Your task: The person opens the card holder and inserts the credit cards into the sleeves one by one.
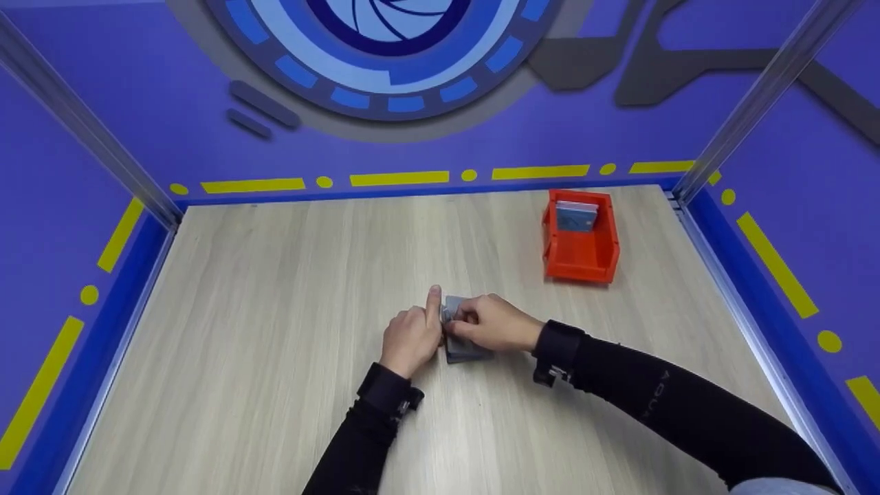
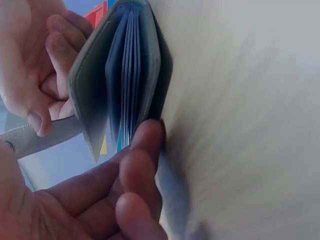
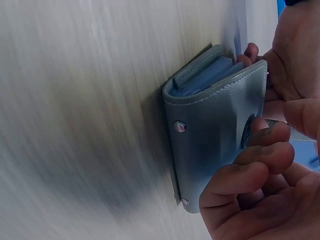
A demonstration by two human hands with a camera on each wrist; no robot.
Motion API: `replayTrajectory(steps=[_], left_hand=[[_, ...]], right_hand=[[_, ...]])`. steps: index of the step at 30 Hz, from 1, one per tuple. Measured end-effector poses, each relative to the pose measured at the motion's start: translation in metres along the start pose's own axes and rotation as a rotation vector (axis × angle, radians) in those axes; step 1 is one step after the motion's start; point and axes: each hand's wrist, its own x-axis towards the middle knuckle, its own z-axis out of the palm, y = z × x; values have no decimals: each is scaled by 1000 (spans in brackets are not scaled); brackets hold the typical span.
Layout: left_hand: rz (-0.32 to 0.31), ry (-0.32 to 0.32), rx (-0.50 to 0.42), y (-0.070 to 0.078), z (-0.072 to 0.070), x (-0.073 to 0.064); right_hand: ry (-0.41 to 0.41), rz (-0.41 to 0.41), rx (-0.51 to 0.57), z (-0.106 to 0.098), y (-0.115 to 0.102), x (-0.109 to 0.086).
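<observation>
A grey card holder (image 3: 215, 130) with stitched edges, rivets and a snap strap (image 2: 45, 137) lies on the table, its cover partly raised. Clear card sleeves (image 2: 131, 75) fan out inside it. My left hand (image 1: 414, 337) holds the card holder's open edge from the left, fingertips against the lower cover and one finger pointing forward. From the right, my right hand (image 1: 500, 323) pinches at the strap side of the cover, its thumb on the strap and its other fingers curled. The hands partly hide the card holder in the head view.
A red open-front bin (image 1: 581, 270) stands toward the back right of the wood-grain table (image 1: 275, 295). Several cards (image 1: 576, 217) stand upright at its back. Purple panels (image 1: 344, 155) enclose the back and sides, with metal posts at the corners.
</observation>
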Motion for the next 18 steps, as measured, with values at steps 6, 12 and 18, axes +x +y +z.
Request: replayTrajectory(steps=[6, 12, 18], left_hand=[[31, 43, -65, 4, -4, 0], [87, 53, -100, 4, -14, -2], [142, 32, -49, 3, -28, -4]], right_hand=[[23, 8, -9, 3, 1, 0], [26, 26, -11, 3, -1, 0], [21, 35, -7, 4, 0, -1]])
